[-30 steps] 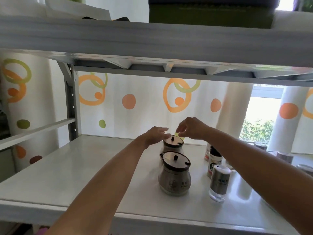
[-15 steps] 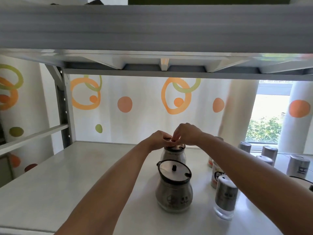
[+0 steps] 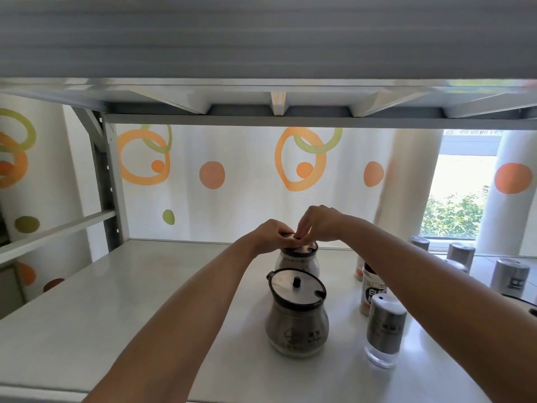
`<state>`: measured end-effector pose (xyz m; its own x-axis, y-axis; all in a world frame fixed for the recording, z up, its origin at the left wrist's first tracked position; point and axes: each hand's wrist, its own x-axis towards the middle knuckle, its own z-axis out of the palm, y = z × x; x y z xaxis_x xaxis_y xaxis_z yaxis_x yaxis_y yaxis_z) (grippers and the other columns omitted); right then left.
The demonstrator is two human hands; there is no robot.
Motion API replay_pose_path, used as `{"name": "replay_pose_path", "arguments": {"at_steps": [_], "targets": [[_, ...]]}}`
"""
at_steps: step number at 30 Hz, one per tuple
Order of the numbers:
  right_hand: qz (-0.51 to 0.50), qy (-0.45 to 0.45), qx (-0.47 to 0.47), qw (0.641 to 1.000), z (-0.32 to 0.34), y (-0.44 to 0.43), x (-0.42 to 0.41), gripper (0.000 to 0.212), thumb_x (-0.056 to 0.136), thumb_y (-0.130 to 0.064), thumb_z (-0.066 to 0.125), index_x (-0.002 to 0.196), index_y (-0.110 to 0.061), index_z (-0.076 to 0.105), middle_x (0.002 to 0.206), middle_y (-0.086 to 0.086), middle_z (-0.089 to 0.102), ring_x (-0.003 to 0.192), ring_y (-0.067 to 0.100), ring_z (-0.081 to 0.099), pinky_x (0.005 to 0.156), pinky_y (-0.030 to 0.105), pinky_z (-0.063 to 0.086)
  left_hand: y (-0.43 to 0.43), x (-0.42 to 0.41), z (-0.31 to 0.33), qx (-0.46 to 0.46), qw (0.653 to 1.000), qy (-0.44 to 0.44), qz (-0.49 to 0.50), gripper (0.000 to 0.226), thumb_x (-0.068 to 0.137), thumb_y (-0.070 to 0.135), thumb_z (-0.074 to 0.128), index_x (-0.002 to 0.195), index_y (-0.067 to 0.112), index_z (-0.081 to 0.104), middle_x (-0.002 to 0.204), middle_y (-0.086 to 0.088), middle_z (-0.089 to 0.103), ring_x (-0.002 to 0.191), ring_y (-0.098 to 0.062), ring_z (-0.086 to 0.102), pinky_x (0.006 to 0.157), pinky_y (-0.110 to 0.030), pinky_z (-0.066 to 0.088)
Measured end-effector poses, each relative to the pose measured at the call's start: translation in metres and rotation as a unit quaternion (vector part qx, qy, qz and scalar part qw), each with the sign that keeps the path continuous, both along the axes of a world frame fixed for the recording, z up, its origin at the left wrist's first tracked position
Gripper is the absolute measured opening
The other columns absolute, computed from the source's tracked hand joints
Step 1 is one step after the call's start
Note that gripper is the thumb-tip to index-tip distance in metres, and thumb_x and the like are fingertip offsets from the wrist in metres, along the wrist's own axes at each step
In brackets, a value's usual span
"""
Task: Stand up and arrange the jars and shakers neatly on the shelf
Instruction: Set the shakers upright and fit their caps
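Note:
Two round-bellied jars with dark lids stand one behind the other on the white shelf. The near jar stands free. Both hands meet over the far jar. My left hand grips its lid rim from the left. My right hand pinches at the lid's top with curled fingers; the lid knob is hidden under them. A steel-sleeved shaker stands upright to the right of the near jar, and a labelled spice bottle stands behind it.
Several steel canisters stand at the far right of the shelf. The upper shelf hangs low overhead. A grey upright post rises at the back left. A patterned curtain and a window lie behind.
Both hands came down from just above the far jar onto its lid and now grip it. The view has dropped and moved in closer under the upper shelf.

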<state>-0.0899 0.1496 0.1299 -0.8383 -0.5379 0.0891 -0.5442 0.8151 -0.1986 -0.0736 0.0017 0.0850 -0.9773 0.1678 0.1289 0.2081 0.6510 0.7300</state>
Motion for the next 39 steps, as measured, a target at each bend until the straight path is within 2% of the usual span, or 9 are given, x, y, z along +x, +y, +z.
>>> {"name": "replay_pose_path", "arguments": {"at_steps": [4, 6, 8, 11, 16, 24, 29, 35, 39], "targets": [[0.020, -0.033, -0.004, 0.999, 0.004, 0.006, 0.009, 0.029, 0.080, -0.029, 0.070, 0.107, -0.016, 0.072, 0.110, 0.004, 0.071, 0.108, 0.020, 0.060, 0.094, 0.032, 0.047, 0.002, 0.004, 0.004, -0.030, 0.999, -0.017, 0.016, 0.047, 0.086, 0.023, 0.066, 0.058, 0.016, 0.029, 0.061, -0.003, 0.023, 0.060, -0.014, 0.021, 0.056, -0.027, 0.015], [0.032, -0.055, -0.001, 0.998, 0.009, 0.010, 0.014, 0.035, 0.083, -0.021, 0.068, 0.117, -0.012, 0.067, 0.119, 0.008, 0.067, 0.114, 0.022, 0.058, 0.100, 0.034, 0.045, 0.007, 0.006, 0.007, -0.052, 0.998, -0.020, 0.038, 0.032, 0.086, 0.025, 0.065, 0.066, 0.009, 0.046, 0.067, -0.011, 0.038, 0.067, -0.021, 0.036, 0.061, -0.029, 0.027], [0.029, -0.055, -0.024, 0.998, 0.016, 0.019, 0.018, 0.042, 0.086, -0.012, 0.064, 0.128, -0.012, 0.058, 0.127, 0.008, 0.062, 0.117, 0.021, 0.057, 0.101, 0.029, 0.043, 0.011, 0.006, 0.011, -0.062, 0.996, -0.017, 0.056, 0.034, 0.087, 0.029, 0.064, 0.107, 0.002, 0.062, 0.107, -0.022, 0.060, 0.103, -0.031, 0.056, 0.087, -0.036, 0.044], [0.009, -0.031, -0.037, 0.999, 0.030, 0.047, 0.023, 0.043, 0.088, -0.010, 0.061, 0.131, -0.012, 0.054, 0.128, 0.008, 0.060, 0.116, 0.021, 0.057, 0.099, 0.026, 0.041, 0.019, 0.009, 0.019, -0.048, 0.996, 0.016, 0.068, 0.062, 0.089, 0.035, 0.061, 0.141, 0.007, 0.042, 0.146, -0.010, 0.043, 0.135, -0.022, 0.042, 0.111, -0.033, 0.034], [-0.046, -0.023, -0.033, 0.998, 0.045, 0.107, 0.033, 0.036, 0.087, -0.005, 0.061, 0.123, -0.008, 0.061, 0.122, 0.012, 0.064, 0.114, 0.022, 0.058, 0.089, 0.020, 0.040, 0.049, 0.017, 0.038, -0.045, 0.997, 0.043, 0.042, 0.061, 0.091, 0.039, 0.057, 0.143, 0.011, 0.040, 0.148, -0.010, 0.041, 0.136, -0.021, 0.040, 0.113, -0.033, 0.032], [-0.104, -0.015, -0.029, 0.994, 0.046, 0.205, 0.074, 0.033, 0.084, -0.004, 0.065, 0.117, -0.006, 0.065, 0.117, 0.012, 0.067, 0.106, 0.021, 0.062, 0.095, 0.025, 0.040, 0.141, 0.054, 0.049, -0.094, 0.988, 0.067, -0.100, 0.073, 0.088, 0.046, 0.058, 0.149, 0.018, 0.027, 0.156, -0.001, 0.029, 0.143, -0.019, 0.029, 0.116, -0.034, 0.023], [-0.119, -0.019, -0.037, 0.992, 0.035, 0.259, 0.104, 0.027, 0.080, -0.005, 0.069, 0.107, -0.007, 0.071, 0.106, 0.007, 0.071, 0.081, 0.009, 0.062, 0.058, 0.000, 0.043, 0.201, 0.076, 0.042, -0.141, 0.972, 0.058, -0.176, 0.082, 0.082, 0.045, 0.066, 0.149, 0.017, 0.027, 0.156, -0.002, 0.027, 0.143, -0.019, 0.027, 0.115, -0.034, 0.021], [-0.120, -0.047, -0.056, 0.990, 0.007, 0.287, 0.126, 0.024, 0.078, -0.009, 0.072, 0.101, -0.013, 0.074, 0.098, 0.004, 0.074, 0.076, 0.004, 0.064, 0.067, 0.009, 0.044, 0.246, 0.091, 0.023, -0.170, 0.966, 0.006, -0.195, 0.087, 0.078, 0.051, 0.067, 0.149, 0.020, 0.027, 0.155, -0.004, 0.030, 0.143, -0.024, 0.028, 0.117, -0.045, 0.024], [-0.115, -0.040, -0.077, 0.990, -0.005, 0.291, 0.126, 0.027, 0.077, -0.008, 0.072, 0.104, -0.011, 0.073, 0.098, 0.003, 0.073, 0.076, 0.005, 0.063, 0.068, 0.011, 0.045, 0.260, 0.096, 0.016, -0.175, 0.965, -0.001, -0.195, 0.073, 0.081, 0.044, 0.068, 0.134, 0.001, 0.042, 0.140, -0.020, 0.045, 0.131, -0.034, 0.042, 0.109, -0.045, 0.032]]}}
